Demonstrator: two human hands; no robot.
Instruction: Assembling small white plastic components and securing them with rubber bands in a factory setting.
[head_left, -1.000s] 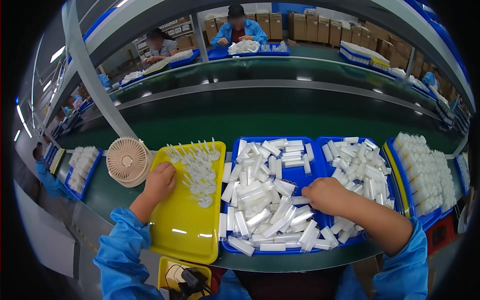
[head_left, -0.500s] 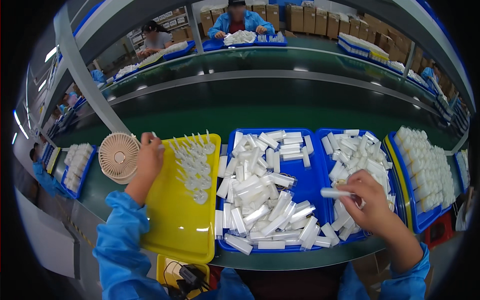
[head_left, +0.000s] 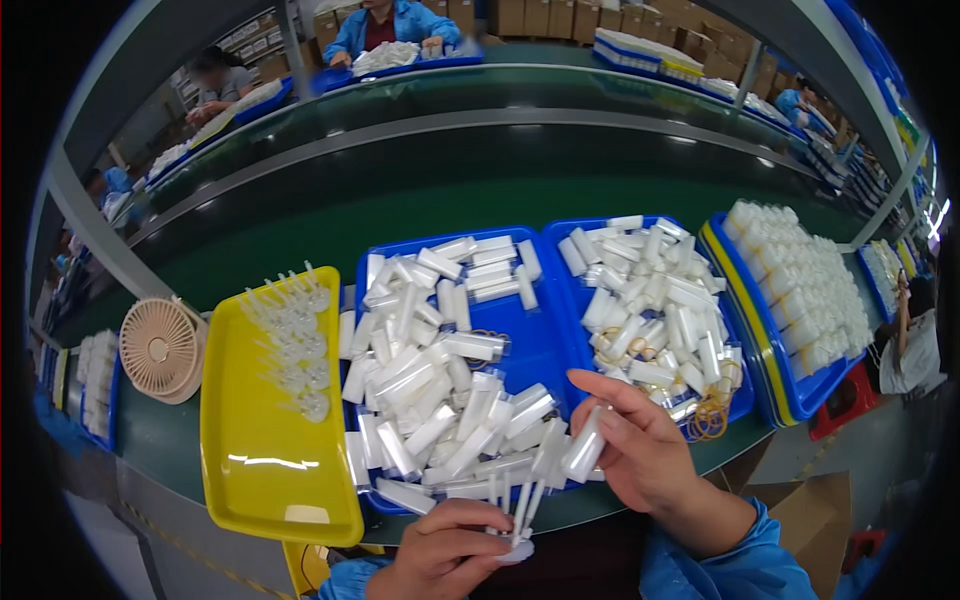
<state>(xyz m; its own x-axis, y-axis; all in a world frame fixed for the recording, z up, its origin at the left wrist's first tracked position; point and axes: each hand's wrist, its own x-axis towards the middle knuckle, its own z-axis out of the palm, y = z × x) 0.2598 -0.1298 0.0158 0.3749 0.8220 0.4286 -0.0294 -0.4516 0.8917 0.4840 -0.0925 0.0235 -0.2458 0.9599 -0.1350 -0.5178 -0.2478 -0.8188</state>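
At the front edge of the bench, my left hand [head_left: 440, 550] pinches a white pronged piece [head_left: 520, 515] with a round base and several thin upright prongs. My right hand [head_left: 648, 460], to its right, grips a short white tube [head_left: 583, 446] between thumb and fingers, tilted toward the pronged piece but apart from it. Similar translucent pieces with round bases and thin stems [head_left: 300, 345] stand in rows in the yellow tray [head_left: 270, 490] at left. Loose white tubes in clear sleeves [head_left: 430, 390] are heaped in the blue tray [head_left: 545, 345] below my hands.
A second blue tray [head_left: 575, 315] holds more white tubes and yellowish rings [head_left: 708, 420]. Stacked trays of packed white pieces [head_left: 800, 290] stand farther right. A beige fan [head_left: 160, 350] is left of the yellow tray. Across the green conveyor [head_left: 450, 180], other people work at trays.
My left hand has come from above the yellow tray to the front edge, now with the pronged piece. My right hand has moved nearer and leftward with its tube. The view has shifted right.
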